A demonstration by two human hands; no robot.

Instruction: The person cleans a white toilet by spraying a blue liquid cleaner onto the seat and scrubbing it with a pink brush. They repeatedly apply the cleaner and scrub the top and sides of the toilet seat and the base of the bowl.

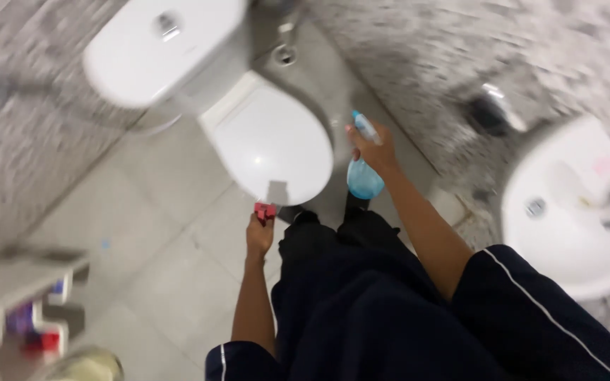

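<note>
The person stands over a white toilet [270, 141] whose lid is down, its cistern [157, 49] at about eleven o'clock in the view. The right hand [372, 148] is clenched around the neck of a blue spray bottle [363, 173], held just off the lid's three o'clock edge with the nozzle uppermost and the round body hanging below the fingers. The left hand [260, 236] is closed on a small red object [264, 210], too small and blurred to name, at the lid's six o'clock edge, close to the rim.

To spray well from here, the judgement is that the nozzle should be turned toward the lid and kept near it, so the mist lands on the white surface and not on the floor [150, 233] or the dark trousers [347, 282] directly below. The left hand sits close to the likely spray path and would do better drawn a little aside.

At three o'clock a white washbasin [566, 212] with a tap juts in near the right elbow. A low shelf [15, 296] with bottles stands at eight o'clock, well apart. Speckled walls close in on both sides, leaving a narrow space.
</note>
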